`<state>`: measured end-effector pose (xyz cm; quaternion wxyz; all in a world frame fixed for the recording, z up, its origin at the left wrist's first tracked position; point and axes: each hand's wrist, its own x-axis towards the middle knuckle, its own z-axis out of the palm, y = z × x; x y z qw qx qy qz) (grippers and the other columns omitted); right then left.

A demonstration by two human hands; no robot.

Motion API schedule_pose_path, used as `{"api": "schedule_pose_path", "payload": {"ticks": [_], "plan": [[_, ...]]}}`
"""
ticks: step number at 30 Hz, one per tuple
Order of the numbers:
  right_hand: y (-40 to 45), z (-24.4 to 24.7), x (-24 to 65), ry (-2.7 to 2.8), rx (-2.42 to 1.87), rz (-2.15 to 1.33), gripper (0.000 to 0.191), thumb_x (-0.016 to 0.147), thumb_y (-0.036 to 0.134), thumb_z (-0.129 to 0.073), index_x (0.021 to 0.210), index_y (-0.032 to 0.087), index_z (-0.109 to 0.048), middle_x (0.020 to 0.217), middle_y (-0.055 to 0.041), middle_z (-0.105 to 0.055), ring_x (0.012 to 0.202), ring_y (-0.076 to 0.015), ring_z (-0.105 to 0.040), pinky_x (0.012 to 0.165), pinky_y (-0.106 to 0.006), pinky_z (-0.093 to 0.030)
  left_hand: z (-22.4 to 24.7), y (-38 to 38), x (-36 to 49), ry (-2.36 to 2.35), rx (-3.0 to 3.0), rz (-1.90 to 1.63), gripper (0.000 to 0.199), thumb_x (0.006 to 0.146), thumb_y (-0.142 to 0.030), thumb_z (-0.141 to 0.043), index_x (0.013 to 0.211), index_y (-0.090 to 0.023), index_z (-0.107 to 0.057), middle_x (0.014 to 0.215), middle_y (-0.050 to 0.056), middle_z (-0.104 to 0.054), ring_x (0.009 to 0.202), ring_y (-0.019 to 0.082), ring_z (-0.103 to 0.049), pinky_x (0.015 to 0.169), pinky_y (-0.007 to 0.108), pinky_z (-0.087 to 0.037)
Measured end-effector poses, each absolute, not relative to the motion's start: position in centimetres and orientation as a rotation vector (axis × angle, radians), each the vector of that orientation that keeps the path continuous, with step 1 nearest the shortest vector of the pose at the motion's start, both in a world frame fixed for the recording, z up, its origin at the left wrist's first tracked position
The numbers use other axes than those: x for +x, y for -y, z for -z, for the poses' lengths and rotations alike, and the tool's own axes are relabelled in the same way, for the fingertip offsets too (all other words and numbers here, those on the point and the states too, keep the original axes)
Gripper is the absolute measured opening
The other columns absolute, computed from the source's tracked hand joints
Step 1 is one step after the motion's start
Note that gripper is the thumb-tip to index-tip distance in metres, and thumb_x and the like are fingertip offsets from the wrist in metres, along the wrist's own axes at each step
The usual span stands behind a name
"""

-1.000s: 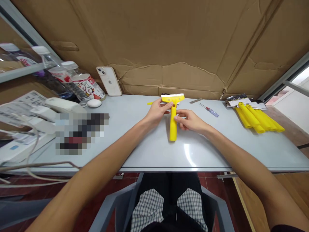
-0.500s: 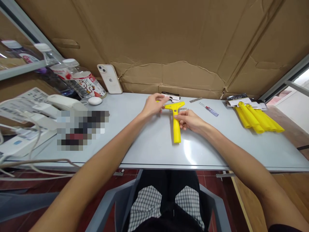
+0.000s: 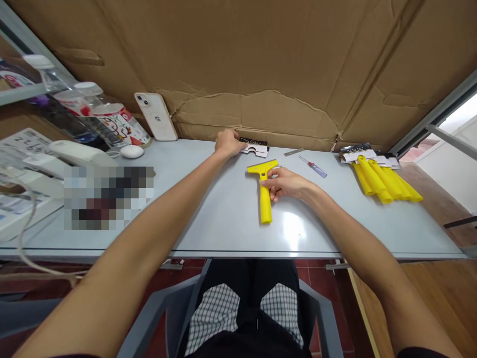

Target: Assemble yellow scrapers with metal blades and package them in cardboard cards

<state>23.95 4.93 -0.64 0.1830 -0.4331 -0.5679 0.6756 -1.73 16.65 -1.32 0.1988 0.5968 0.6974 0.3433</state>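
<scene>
My right hand (image 3: 285, 183) pinches a yellow scraper (image 3: 266, 203) near its neck. The scraper's wide head points away from me and its handle towards me, with a thin blade edge along the head's far side. My left hand (image 3: 228, 142) is at the back of the table, fingers curled at the left end of a small stack of black-and-white packaging cards (image 3: 257, 148). Its fingertips are partly hidden. A loose metal blade (image 3: 294, 152) and a screwdriver with a clear handle (image 3: 313, 166) lie to the right of the scraper.
Several yellow scraper handles (image 3: 378, 183) with cards lie at the right. On the left stand a phone (image 3: 156, 117), plastic bottles (image 3: 121, 124), a white mouse (image 3: 131, 151) and a power strip with cables (image 3: 28, 214). Cardboard (image 3: 283, 59) backs the table (image 3: 223, 228).
My left hand has moved from beside the scraper's head back to the cards. A small yellow piece by its fingers no longer shows. My right hand keeps the scraper; the view has shifted slightly.
</scene>
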Motion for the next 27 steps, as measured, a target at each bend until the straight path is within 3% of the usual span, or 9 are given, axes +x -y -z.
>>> {"api": "schedule_pose_path", "payload": {"ticks": [7, 11, 15, 22, 27], "plan": [[-4.8, 0.4, 23.9, 1.654, -1.21, -1.876, 0.041, 0.093, 0.027, -0.084, 0.112, 0.022, -0.048, 0.073, -0.0015, -0.069, 0.059, -0.0171, -0.068, 0.05, -0.028, -0.061, 1.5, -14.3, -2.7, -1.917, 1.563, -1.234, 0.045, 0.061, -0.012, -0.094, 0.096, -0.023, -0.067, 0.092, 0.006, -0.072, 0.104, 0.028, -0.066, 0.102, 0.042, -0.05], [-5.0, 0.7, 24.0, 1.649, -1.202, -1.883, 0.047, 0.09, 0.03, -0.088, 0.113, 0.022, -0.049, 0.072, -0.0009, -0.068, 0.058, -0.0177, -0.068, 0.05, -0.028, -0.061, 1.0, -13.6, -2.4, -1.787, 1.486, -1.361, 0.032, 0.065, -0.016, -0.092, 0.087, -0.022, -0.069, 0.083, 0.004, -0.068, 0.089, 0.024, -0.065, 0.09, 0.038, -0.055], [-5.3, 1.1, 24.1, 1.661, -1.191, -1.896, 0.043, 0.092, 0.029, -0.086, 0.112, 0.021, -0.049, 0.072, -0.0024, -0.069, 0.058, -0.0177, -0.069, 0.05, -0.028, -0.061, 0.3, -12.5, -2.2, -1.572, 1.297, -1.411, 0.02, 0.077, -0.021, -0.086, 0.082, -0.021, -0.067, 0.088, 0.004, -0.068, 0.081, 0.018, -0.064, 0.073, 0.03, -0.057], [-5.1, 0.7, 24.2, 1.677, -1.19, -1.897, 0.046, 0.091, 0.033, -0.089, 0.113, 0.022, -0.05, 0.077, -0.0023, -0.07, 0.06, -0.0169, -0.069, 0.053, -0.029, -0.063, 0.1, -9.0, -2.5, -1.135, 1.021, -1.365, 0.022, 0.082, -0.015, -0.083, 0.094, -0.018, -0.065, 0.101, 0.008, -0.075, 0.093, 0.021, -0.076, 0.086, 0.041, -0.069], [-4.5, -0.1, 24.1, 1.719, -1.163, -1.92, 0.041, 0.092, 0.033, -0.088, 0.108, 0.021, -0.052, 0.074, -0.0023, -0.07, 0.059, -0.015, -0.068, 0.053, -0.026, -0.062, -0.4, -7.0, -2.4, -1.099, 1.166, -1.341, 0.062, 0.076, -0.013, -0.087, 0.13, -0.025, -0.06, 0.107, 0.007, -0.075, 0.102, 0.027, -0.078, 0.092, 0.052, -0.069]]}}
